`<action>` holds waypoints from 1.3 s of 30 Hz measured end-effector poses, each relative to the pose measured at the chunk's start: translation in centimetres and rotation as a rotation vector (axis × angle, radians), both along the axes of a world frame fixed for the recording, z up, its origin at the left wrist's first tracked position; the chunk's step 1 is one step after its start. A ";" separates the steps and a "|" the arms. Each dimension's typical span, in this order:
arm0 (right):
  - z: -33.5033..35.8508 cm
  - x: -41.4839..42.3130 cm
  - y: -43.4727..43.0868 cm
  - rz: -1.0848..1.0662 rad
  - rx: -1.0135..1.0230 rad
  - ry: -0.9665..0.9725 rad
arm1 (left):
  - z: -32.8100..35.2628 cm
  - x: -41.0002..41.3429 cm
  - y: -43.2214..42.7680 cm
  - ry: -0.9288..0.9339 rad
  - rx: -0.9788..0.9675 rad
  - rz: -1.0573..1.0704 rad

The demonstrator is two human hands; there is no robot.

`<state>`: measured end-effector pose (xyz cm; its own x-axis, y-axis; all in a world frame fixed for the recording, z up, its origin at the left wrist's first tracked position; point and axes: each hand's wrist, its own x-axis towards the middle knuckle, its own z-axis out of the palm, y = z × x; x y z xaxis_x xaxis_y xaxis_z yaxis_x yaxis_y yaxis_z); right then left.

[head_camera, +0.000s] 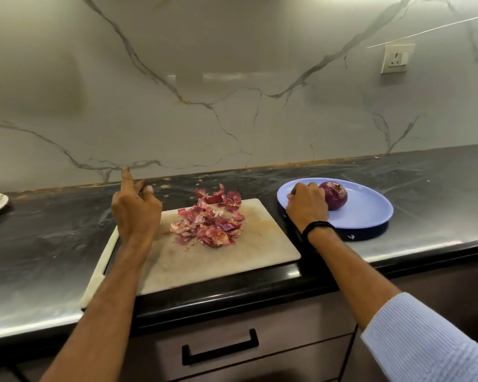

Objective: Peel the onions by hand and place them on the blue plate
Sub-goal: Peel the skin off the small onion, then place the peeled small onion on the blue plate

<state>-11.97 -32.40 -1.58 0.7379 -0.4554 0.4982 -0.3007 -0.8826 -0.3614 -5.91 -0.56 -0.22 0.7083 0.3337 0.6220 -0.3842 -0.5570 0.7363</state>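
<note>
Right of the pale, stained rectangular cutting board (232, 260): one glossy round purple onion (335, 195) on the one round blue plate (370, 210), my right hand (307, 205) against it, fingers hidden, grip unclear. On the board, one papery pink peel heap (210, 221); my left hand (135, 213) over its left end, loose, empty.
</note>
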 end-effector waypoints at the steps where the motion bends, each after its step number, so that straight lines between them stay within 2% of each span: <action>1: 0.0 0.0 0.7 -0.003 -0.028 -0.046 | 0.0 0.0 0.2 0.034 -0.021 0.009; 4: 0.3 0.5 3.7 0.108 -0.048 -0.215 | -0.1 -0.2 0.8 0.204 -0.086 0.039; 6: 0.6 1.3 5.9 0.222 -0.043 -0.255 | 0.0 -0.6 1.2 0.323 -0.079 0.087; 12: 2.1 5.7 11.2 0.375 0.080 -0.276 | -0.9 0.6 1.7 0.581 0.189 0.062; 15: 2.4 7.4 12.4 0.405 0.225 -0.302 | -1.0 1.2 1.7 0.544 0.307 0.021; 17: 2.1 7.5 13.2 0.489 0.311 -0.360 | -1.2 1.4 1.7 0.415 0.180 -0.034; 20: 2.1 7.2 14.0 0.624 0.324 -0.419 | -1.1 1.3 1.1 0.239 -0.026 -0.168; 24: 2.5 6.8 14.4 0.741 0.516 -0.332 | -0.3 0.8 -0.4 0.296 -0.529 -0.542; 26: 2.5 6.6 14.7 0.795 0.517 -0.280 | 0.3 0.4 -0.9 0.342 -0.699 -0.594; 31: 1.7 6.5 15.7 0.929 0.357 -0.171 | 1.2 0.3 -1.0 0.404 -0.881 -0.584; 34: 1.3 6.8 16.0 0.966 0.257 -0.147 | 1.5 -0.2 -1.3 0.445 -0.891 -0.590; 39: 1.3 6.9 15.8 0.964 0.222 -0.208 | 1.8 -0.3 -1.5 0.522 -0.924 -0.659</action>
